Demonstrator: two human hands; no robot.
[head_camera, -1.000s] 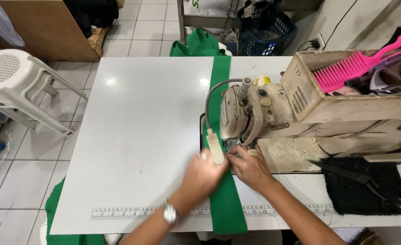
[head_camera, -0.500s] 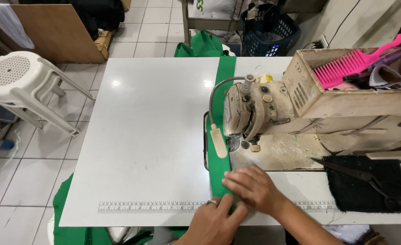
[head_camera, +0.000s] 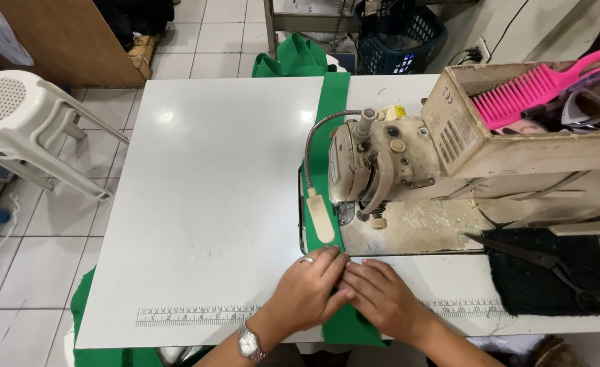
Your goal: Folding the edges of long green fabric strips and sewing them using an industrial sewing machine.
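Pressed flat, fingers extended, gripping nothing: left hand (head_camera: 308, 289) and right hand (head_camera: 381, 295) on green strip (head_camera: 332, 122), running lengthwise away under sewing machine (head_camera: 381, 163).

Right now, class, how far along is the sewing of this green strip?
Done: part of the green strip lies beyond the sewing machine. In hand: the left hand and right hand press it flat before the needle. Left: the length hanging off the table edge.
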